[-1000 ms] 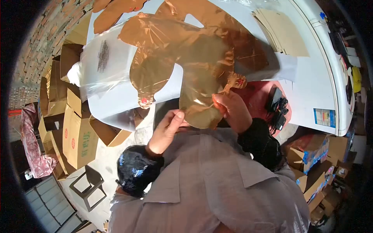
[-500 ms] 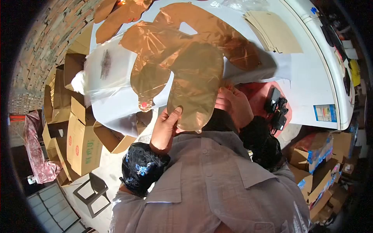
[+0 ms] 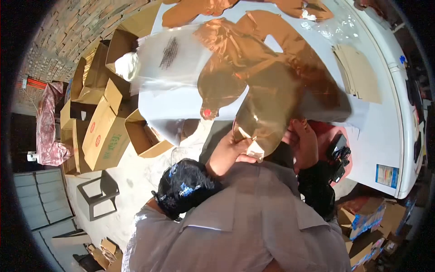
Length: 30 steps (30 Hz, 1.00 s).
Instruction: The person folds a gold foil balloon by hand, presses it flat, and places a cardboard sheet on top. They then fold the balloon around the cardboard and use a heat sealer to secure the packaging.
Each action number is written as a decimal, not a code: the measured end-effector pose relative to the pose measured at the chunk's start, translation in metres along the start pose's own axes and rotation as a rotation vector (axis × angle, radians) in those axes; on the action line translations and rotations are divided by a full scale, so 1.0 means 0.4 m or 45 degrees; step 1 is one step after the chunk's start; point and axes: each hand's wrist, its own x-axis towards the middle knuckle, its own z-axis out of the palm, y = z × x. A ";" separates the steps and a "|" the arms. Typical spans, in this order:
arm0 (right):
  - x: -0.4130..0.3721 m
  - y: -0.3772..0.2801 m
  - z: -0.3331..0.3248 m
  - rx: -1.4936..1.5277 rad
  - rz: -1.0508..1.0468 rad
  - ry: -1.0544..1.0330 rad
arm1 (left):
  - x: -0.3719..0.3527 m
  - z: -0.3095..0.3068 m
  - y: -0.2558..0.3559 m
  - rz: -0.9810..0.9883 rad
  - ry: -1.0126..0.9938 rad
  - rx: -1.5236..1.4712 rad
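A large shiny copper-coloured foil sheet (image 3: 267, 90), shaped with rounded lobes and a gap near its top, lies partly on the white table and hangs toward my body. My left hand (image 3: 229, 152) pinches its lower left edge, where the foil is creased and bright. At the lower right edge of the same foil is my right hand (image 3: 302, 143), its fingers bent and closed on the border. A small red spot (image 3: 207, 112) shows on the left lobe. Clear plastic bags (image 3: 170, 56) lie left of the foil.
More copper foil pieces (image 3: 195, 11) lie at the table's far side. Cardboard sheets (image 3: 358, 75) are at the right, black adapters (image 3: 340, 152) on something red near my right hand. Open cartons (image 3: 106, 129) and a dark stool (image 3: 97, 195) stand at the left.
The view has turned, so the table and foil appear farther right. My left hand has bent the foil's lower edge, which now shows a bright crease. Both hands still hold the foil.
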 end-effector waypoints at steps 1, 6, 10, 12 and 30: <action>0.000 -0.001 -0.001 0.004 0.009 0.016 | 0.003 -0.006 0.007 0.022 -0.027 0.071; -0.027 0.014 0.017 0.032 0.104 0.038 | -0.013 -0.026 0.054 0.143 0.068 0.282; -0.053 0.005 0.035 0.030 0.167 -0.105 | -0.016 -0.072 0.093 0.148 0.078 0.558; -0.049 0.005 0.033 -0.013 0.199 -0.169 | -0.013 -0.098 0.116 0.145 0.077 0.661; -0.018 -0.058 0.137 -0.160 0.144 -0.271 | 0.038 -0.108 0.262 0.269 0.252 0.716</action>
